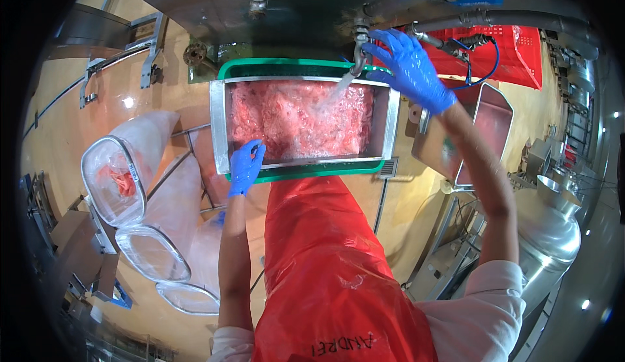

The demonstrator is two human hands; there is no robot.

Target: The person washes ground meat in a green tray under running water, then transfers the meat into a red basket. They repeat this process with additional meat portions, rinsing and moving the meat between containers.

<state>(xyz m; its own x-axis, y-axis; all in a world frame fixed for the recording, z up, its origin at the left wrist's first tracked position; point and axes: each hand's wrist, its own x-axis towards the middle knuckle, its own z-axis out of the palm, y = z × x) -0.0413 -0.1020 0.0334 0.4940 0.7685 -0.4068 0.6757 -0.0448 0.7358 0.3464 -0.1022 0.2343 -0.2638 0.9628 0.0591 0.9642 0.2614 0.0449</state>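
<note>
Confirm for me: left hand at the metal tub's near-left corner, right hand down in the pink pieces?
Not quite: the right hand is up at the tap, not in the pink pieces, as the head view shows. The left hand is at the near-left corner of the metal tub.

Metal, Plastic, Cloth

The tray (219, 124) is formed of smooth, shiny metal. The left hand (245, 168) and right hand (413, 72) are covered in smooth, rubber-like material. The apron (332, 264) is made of glossy, creased plastic, the right sleeve (485, 313) of matt cloth.
</note>
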